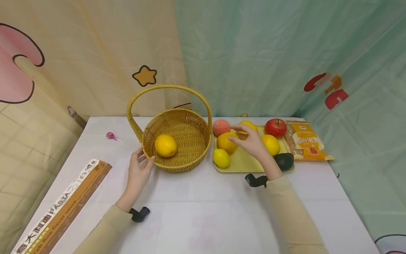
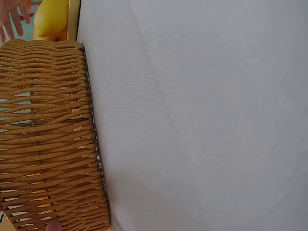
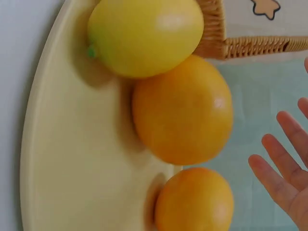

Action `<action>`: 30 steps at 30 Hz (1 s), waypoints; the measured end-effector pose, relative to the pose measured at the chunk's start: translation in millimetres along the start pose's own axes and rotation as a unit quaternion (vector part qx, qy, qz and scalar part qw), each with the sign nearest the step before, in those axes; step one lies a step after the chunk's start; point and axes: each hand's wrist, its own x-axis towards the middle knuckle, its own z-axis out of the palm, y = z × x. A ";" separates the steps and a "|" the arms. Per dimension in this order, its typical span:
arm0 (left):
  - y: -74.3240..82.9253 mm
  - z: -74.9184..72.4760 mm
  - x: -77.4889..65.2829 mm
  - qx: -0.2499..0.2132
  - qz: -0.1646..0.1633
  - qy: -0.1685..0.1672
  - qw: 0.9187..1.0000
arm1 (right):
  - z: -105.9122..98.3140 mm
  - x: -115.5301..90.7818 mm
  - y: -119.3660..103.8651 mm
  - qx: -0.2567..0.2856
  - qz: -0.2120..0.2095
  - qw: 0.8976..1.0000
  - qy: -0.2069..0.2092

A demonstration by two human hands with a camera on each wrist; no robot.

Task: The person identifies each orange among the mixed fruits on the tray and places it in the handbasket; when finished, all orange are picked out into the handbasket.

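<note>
A wicker basket [image 1: 179, 169] with a tall arched handle stands on the table, an orange [image 1: 166, 145] inside it. My left hand [image 1: 139, 173] holds its front left side, the thumb against the weave. Over the yellow tray [image 1: 245, 165], my right hand [image 1: 252, 143] hovers with fingers spread and nothing in them. Nearest to those fingers is an orange [image 1: 227, 142], which in the right wrist view sits between a lemon [image 3: 144, 36] and another orange [image 3: 195, 202]. A gap shows there between the fingertips and the fruit.
Also in the tray area are a pink ball-like fruit [image 1: 221, 127], a red apple [image 1: 275, 127], another yellow fruit [image 1: 271, 144] and a dark green fruit [image 1: 284, 161]. An orange snack bag [image 1: 307, 141] lies right of them. At left are a lollipop [image 1: 111, 135] and a pasta box [image 1: 63, 208].
</note>
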 end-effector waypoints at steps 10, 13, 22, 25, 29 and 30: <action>-2.5 0.1 1.6 0.006 -0.002 0.000 1.000 | -8.9 4.5 27.9 -0.015 0.037 0.999 -0.031; -2.3 -0.2 1.3 0.006 -0.001 -0.001 1.000 | -8.1 5.6 34.2 -0.020 0.040 0.998 -0.040; -4.0 -0.7 1.7 0.003 -0.002 0.000 1.000 | 0.7 13.0 46.9 -0.050 0.066 0.994 -0.066; -4.1 -1.0 1.5 -0.002 -0.001 -0.002 1.000 | 5.2 15.8 51.4 -0.062 0.072 0.993 -0.073; -3.8 -1.5 1.5 -0.002 -0.002 -0.005 1.000 | 10.2 18.1 55.9 -0.057 0.075 0.993 -0.069; -3.7 -1.7 1.6 -0.001 -0.004 -0.005 1.000 | 11.2 18.7 56.7 -0.053 0.075 0.993 -0.067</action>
